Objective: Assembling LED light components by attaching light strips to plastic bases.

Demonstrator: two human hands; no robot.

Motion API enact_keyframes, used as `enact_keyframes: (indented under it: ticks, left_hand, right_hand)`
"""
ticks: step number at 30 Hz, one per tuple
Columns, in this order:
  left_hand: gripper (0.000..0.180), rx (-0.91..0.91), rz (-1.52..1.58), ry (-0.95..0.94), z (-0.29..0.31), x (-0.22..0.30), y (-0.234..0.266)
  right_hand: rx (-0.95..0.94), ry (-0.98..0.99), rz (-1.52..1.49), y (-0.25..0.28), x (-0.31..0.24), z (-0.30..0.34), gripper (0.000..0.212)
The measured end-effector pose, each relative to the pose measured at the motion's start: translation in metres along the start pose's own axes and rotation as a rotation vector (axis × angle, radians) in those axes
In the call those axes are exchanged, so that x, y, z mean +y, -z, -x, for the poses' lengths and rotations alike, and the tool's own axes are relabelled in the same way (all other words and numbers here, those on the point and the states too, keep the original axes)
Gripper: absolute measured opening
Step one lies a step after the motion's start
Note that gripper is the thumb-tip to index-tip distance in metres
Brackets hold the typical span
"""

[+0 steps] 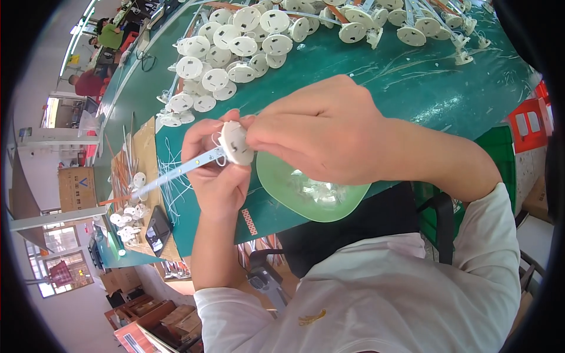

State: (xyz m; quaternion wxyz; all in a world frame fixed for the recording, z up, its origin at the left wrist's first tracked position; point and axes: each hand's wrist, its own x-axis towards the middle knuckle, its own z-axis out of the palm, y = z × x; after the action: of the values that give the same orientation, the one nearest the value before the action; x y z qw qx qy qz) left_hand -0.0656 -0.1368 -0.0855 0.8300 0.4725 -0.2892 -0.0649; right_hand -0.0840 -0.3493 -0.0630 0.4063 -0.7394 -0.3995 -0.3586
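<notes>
My left hand [215,176] grips a round white plastic disc [236,143] with a pale LED strip [182,169] sticking out from it toward the lower left. Thin white wires loop at the joint of disc and strip. My right hand [329,132] is closed, its thumb and fingertips pinched against the right face of the disc. Whatever those fingertips may hold is hidden. Beneath the right hand stands a light green bowl [329,213] with small shiny clear pieces in it.
Many similar white discs with strips [229,47] lie heaped along the far side of the green table [412,88]. To the left are loose white wires [170,191], a phone [158,230] and cardboard. A perforated strip [249,222] lies near the front edge. Red stools [529,125] stand at right.
</notes>
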Motion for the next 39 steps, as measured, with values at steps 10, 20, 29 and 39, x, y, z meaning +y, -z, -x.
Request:
enact_keyframes:
  ticks: [10,20,29,39]
  left_hand:
    - [0.058,0.138,-0.158,-0.084,0.006,-0.006,-0.019]
    - [0.052,0.16,-0.017,-0.026,0.001,-0.004,-0.015]
    - [0.077,0.251,-0.478,0.149,-0.013,0.042,-0.023]
    - [0.055,0.528,-2.202,0.66,0.035,0.24,0.191]
  right_hand:
    - [0.195,-0.08,-0.045,-0.019,-0.006,0.006,0.013]
    - [0.139,-0.072,-0.134,-0.012,-0.004,-0.004,0.014]
    - [0.014,-0.138,0.003,-0.01,-0.006,-0.009,0.018]
    - [0.044,-0.048,0.083,0.006,0.007,-0.013,0.014]
